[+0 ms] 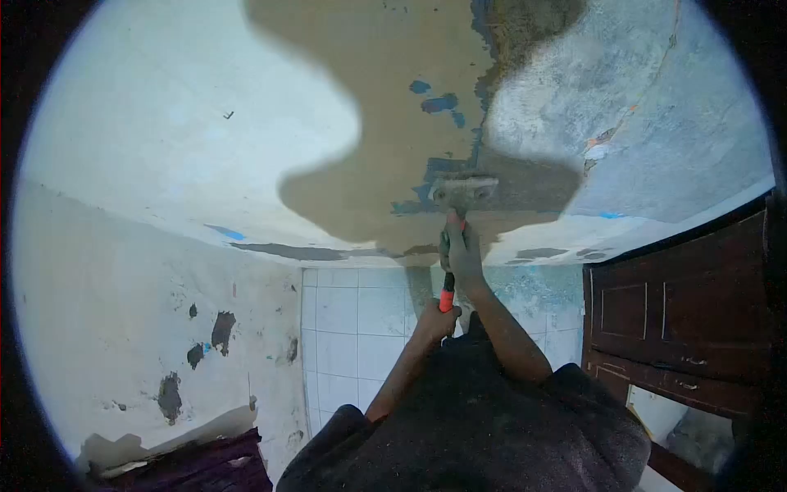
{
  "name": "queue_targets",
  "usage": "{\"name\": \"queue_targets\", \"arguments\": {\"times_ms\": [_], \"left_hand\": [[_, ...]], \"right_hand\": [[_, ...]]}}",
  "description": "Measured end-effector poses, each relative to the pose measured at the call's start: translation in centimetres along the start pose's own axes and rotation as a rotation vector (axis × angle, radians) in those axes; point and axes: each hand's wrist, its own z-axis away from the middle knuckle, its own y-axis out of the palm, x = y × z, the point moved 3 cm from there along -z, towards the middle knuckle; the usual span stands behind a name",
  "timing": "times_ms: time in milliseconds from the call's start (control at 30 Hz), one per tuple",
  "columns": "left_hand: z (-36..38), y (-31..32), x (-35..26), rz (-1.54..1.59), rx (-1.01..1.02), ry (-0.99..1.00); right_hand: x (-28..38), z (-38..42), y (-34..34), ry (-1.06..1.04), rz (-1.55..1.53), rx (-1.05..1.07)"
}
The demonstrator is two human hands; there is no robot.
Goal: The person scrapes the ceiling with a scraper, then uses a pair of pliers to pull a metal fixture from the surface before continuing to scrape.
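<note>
– Largest first?
– Pale wall (205,148), marked with blue patches (440,104).
– And the scraper (465,192)?
– Up at the wall, beside blue, apparently touching. Best to hold the blade shallow, press evenly across its edge, and ease off before gouging.
– Fingers?
– On the right hand (465,261), curled closed around the handle near the blade. On the left hand (438,320), wrapped closed around the red lower end.
– Any brand, label or writing?
– None readable.

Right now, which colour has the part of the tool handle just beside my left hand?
That handle part is orange-red; it shows best in the head view.
</note>
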Motion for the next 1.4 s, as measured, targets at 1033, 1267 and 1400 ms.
{"name": "queue_targets", "arguments": {"times_ms": [1033,1267,1400], "left_hand": [[0.6,-1.0,-1.2,-0.08,-0.031,0.01],[0.5,-2.0,-4.6,-0.028,-0.032,0.158],[-0.1,-2.0,-5.1,-0.003,-0.041,0.126]], "right_hand": [[1.1,0.4,0.2,0.057,-0.118,0.063],[5.8,0.4,1.7,-0.097,-0.027,0.071],[5.6,-0.2,1.1,-0.051,-0.111,0.07]]}}
